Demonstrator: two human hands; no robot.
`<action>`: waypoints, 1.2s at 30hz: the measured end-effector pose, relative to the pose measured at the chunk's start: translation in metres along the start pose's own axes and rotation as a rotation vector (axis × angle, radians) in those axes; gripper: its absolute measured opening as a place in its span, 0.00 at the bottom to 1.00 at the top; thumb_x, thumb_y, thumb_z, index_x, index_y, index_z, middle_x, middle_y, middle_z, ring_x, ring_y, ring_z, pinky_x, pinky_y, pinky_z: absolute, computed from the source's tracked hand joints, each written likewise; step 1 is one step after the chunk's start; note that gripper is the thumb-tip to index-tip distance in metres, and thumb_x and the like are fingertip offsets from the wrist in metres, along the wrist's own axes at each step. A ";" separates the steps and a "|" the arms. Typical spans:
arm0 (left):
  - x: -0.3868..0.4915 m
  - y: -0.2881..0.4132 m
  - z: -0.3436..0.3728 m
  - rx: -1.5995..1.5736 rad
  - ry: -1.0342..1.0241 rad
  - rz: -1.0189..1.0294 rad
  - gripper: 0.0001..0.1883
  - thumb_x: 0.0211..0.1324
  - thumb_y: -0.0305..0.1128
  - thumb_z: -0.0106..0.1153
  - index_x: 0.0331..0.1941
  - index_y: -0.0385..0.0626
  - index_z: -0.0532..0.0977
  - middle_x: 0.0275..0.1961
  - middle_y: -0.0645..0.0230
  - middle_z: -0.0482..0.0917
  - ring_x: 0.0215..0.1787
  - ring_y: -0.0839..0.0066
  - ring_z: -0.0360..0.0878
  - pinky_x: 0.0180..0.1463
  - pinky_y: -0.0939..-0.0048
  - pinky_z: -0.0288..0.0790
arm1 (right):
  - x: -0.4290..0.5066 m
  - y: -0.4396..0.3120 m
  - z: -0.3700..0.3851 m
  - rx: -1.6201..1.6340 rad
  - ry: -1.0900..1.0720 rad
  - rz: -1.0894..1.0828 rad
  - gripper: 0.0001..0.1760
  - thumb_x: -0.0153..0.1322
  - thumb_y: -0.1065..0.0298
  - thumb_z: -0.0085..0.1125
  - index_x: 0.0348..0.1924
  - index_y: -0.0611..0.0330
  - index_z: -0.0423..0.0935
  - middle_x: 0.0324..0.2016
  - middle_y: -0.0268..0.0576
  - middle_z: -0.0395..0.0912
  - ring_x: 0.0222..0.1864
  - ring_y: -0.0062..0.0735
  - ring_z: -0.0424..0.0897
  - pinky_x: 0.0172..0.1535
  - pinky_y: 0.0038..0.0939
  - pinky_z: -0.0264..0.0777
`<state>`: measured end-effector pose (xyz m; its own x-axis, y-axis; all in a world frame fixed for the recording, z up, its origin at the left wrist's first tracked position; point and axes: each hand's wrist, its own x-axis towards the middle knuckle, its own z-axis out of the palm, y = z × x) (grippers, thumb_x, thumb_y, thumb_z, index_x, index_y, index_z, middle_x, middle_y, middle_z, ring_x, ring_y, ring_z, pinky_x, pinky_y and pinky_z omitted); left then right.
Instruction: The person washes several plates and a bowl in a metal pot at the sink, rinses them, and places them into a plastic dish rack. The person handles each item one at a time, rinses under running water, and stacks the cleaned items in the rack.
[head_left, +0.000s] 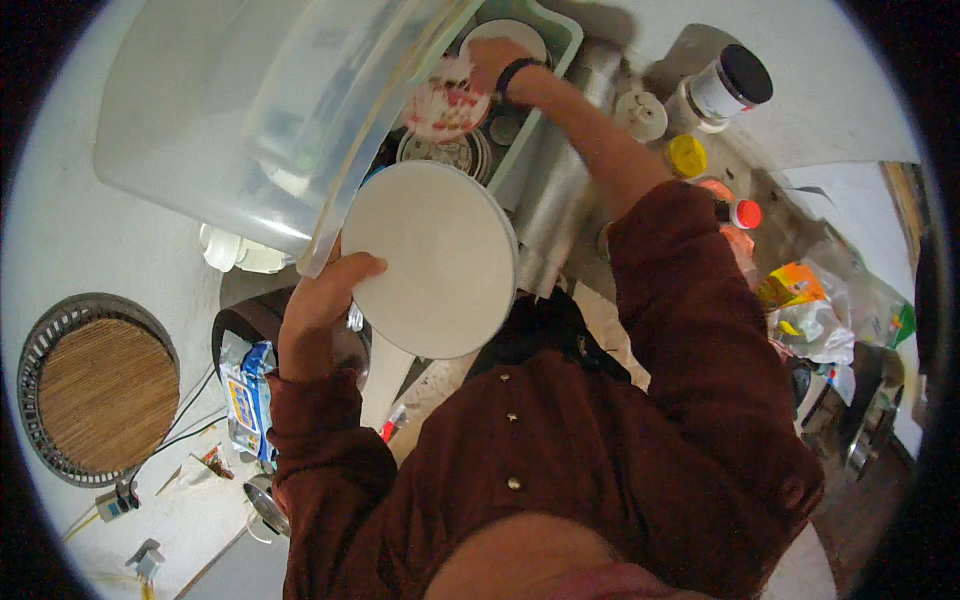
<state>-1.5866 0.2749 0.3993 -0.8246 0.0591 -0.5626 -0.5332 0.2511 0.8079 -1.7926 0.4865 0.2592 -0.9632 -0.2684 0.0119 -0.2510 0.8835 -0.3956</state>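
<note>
My left hand (326, 304) grips a round, off-white plate (439, 262) by its left edge, thumb on top and the other fingers hidden beneath. A corner of the large translucent plastic lid (247, 150) overlaps that hand. My right hand (499, 64), with a dark band at the wrist, reaches into a pale green plastic tub (574, 37). Blurred fingers pinch the upper edge of a red-and-white patterned plate (450, 109). Beyond the hand lies a white round dish (517, 31). Stacked patterned dishes (442, 150) sit nearer me in the tub.
Right of the tub are a black-lidded jar (731, 82), a white lidded pot (641, 116), a yellow lid (686, 156) and a red-capped bottle (745, 214). Plastic bags (817, 315) lie farther right. At left are a round woven-bottom basket (109, 397), a blue-and-white packet (247, 397) and cords.
</note>
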 end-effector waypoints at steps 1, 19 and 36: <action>0.001 -0.003 0.000 -0.031 0.012 -0.007 0.29 0.38 0.34 0.54 0.50 0.36 0.66 0.40 0.60 0.75 0.42 0.67 0.72 0.46 0.68 0.65 | -0.007 -0.010 -0.002 0.063 -0.070 -0.007 0.13 0.59 0.69 0.56 0.35 0.67 0.77 0.35 0.60 0.77 0.38 0.53 0.78 0.40 0.44 0.74; 0.018 -0.027 -0.007 -0.146 0.027 0.054 0.30 0.42 0.35 0.55 0.53 0.36 0.62 0.43 0.59 0.73 0.43 0.67 0.72 0.46 0.70 0.66 | -0.046 -0.011 0.034 0.288 0.067 0.050 0.27 0.65 0.45 0.50 0.33 0.66 0.76 0.29 0.54 0.78 0.32 0.42 0.79 0.35 0.38 0.73; 0.025 -0.035 0.005 -0.226 -0.001 0.152 0.25 0.51 0.43 0.57 0.48 0.36 0.68 0.39 0.60 0.74 0.35 0.72 0.76 0.36 0.73 0.73 | -0.170 -0.048 -0.078 0.664 -0.122 -0.089 0.17 0.64 0.59 0.47 0.33 0.68 0.69 0.22 0.55 0.75 0.24 0.46 0.78 0.30 0.37 0.72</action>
<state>-1.5876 0.2725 0.3559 -0.8982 0.0805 -0.4322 -0.4322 0.0174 0.9016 -1.6245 0.5197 0.3475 -0.9141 -0.4052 -0.0177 -0.1795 0.4435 -0.8781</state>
